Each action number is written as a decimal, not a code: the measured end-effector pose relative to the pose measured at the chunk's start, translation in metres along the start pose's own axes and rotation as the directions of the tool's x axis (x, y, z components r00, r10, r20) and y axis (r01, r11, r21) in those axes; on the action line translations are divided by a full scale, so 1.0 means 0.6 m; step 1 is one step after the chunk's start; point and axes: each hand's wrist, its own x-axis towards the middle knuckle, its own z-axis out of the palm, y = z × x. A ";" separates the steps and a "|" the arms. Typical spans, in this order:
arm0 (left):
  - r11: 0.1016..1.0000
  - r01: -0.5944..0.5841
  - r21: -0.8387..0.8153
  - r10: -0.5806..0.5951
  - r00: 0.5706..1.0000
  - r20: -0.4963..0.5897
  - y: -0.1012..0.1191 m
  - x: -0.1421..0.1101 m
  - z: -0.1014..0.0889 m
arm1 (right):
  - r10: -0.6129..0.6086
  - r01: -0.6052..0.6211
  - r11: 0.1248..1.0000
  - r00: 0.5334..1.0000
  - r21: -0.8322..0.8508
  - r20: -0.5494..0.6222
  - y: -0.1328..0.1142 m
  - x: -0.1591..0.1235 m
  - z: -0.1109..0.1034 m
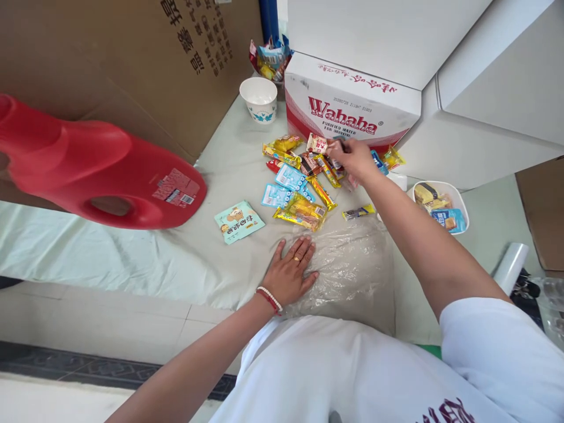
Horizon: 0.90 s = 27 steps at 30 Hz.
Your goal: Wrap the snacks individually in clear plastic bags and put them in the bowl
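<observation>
My left hand [291,270] lies flat with its fingers apart, at the left edge of a clear plastic bag [352,264] spread on the pale cloth. My right hand [352,158] reaches into the back of a pile of wrapped snacks, its fingers pinched; a small dark bit shows at the fingertips, too hidden to name. Touching or just beside them is a red-and-white snack packet [316,143]. In the pile lie yellow snack sticks [321,192], light-blue packets [291,176] and a yellow see-through packet [302,211]. A mint-green packet [240,222] rests apart to the left.
Behind the pile stands a Wahaha water carton [348,111], with a white paper cup [259,100] and a filled snack container [271,59] to its left. A large red jug [110,170] is at the left. To the right sits a white tub [462,205] of snacks.
</observation>
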 end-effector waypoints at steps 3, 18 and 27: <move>1.000 0.007 -0.003 -0.007 1.000 0.001 0.001 0.000 0.000 | 0.033 -0.017 0.932 0.999 -0.363 0.040 -0.043 0.011 0.042; 1.000 -0.010 -0.006 0.010 1.000 -0.018 -0.003 -0.001 0.004 | 0.038 0.049 0.741 0.993 -0.669 0.115 -0.080 0.032 0.138; 1.000 -0.012 -0.001 0.012 0.999 -0.038 -0.003 -0.001 0.005 | -0.046 0.212 0.674 0.968 -0.708 0.246 -0.108 0.011 0.119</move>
